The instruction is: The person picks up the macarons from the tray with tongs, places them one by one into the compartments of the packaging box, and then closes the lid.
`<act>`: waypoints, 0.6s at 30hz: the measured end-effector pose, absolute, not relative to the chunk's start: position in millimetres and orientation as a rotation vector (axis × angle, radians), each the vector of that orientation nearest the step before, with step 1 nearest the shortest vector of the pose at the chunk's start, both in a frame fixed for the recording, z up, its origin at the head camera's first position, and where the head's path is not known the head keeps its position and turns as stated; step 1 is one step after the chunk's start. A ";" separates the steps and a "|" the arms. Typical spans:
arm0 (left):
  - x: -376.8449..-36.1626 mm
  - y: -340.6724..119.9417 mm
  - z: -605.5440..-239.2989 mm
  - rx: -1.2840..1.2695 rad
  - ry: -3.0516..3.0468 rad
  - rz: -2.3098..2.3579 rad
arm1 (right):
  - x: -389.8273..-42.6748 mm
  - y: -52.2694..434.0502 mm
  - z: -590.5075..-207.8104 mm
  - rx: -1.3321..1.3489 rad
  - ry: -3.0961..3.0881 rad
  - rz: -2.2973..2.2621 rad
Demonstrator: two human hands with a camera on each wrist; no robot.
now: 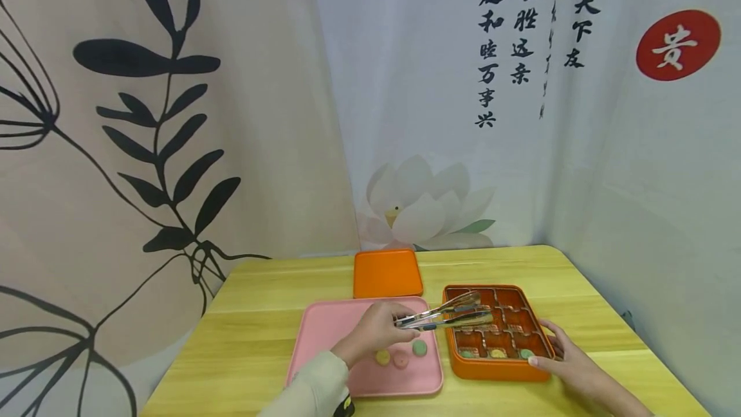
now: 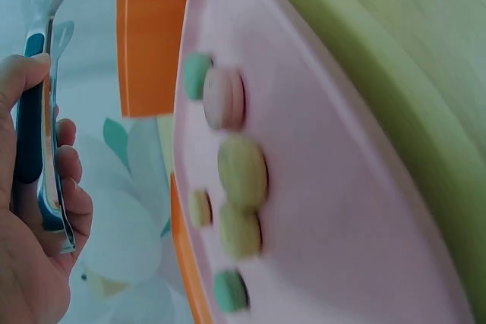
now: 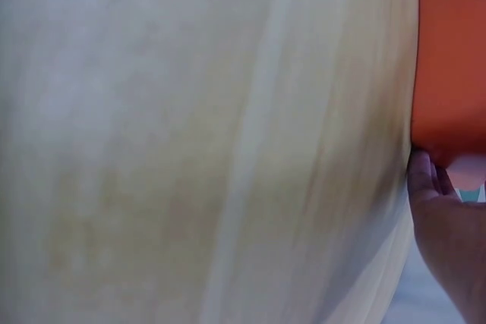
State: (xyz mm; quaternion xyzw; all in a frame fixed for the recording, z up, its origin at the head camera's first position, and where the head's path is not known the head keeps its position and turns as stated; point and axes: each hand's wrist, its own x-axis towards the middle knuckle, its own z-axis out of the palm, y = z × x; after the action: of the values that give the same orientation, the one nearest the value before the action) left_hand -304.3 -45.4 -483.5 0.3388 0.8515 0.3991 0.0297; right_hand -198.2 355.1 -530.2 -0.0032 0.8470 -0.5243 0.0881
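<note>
My left hand [image 1: 379, 328] grips metal tongs [image 1: 446, 314] with dark handle sides. Their two ends stand apart above the orange compartment box [image 1: 500, 370], and I see nothing between them. In the left wrist view, fingers wrap the tongs [image 2: 47, 111]. My right hand [image 1: 570, 358] holds the box's right front corner, thumb at the front rim. Green and yellow macarons [image 1: 498, 353] sit in the front row of compartments. On the pink tray [image 1: 330, 320] lie a yellow macaron [image 1: 383, 357], a pink one [image 1: 401, 359] and a green one [image 1: 419, 347]; the left wrist view shows several.
An orange lid-like square [image 1: 388, 273] lies behind the tray, near the table's back edge. The yellow wood-grain table [image 1: 249, 333] reaches a printed curtain [image 1: 278, 114] at the back. Tray and box stand side by side with a narrow gap.
</note>
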 end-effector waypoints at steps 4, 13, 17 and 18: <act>-308.3 -65.2 -479.1 0.993 2.651 1.239 | -198.6 355.6 -528.9 -0.013 2.506 -1.564; -315.6 -110.9 -477.6 0.904 2.723 1.299 | -199.1 354.5 -527.0 0.008 2.499 -1.577; -315.6 -130.0 -478.3 0.885 2.775 1.271 | -199.0 354.5 -527.4 0.000 2.499 -1.578; -315.6 -134.4 -478.6 0.874 2.782 1.275 | -198.9 354.6 -527.4 -0.002 2.499 -1.578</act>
State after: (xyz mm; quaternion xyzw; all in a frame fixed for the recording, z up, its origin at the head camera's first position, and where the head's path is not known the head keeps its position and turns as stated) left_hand -315.6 -134.4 -478.6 0.2746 0.8739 0.4006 -0.0206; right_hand -198.9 354.6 -527.4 -0.0005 0.8418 -0.5318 0.0930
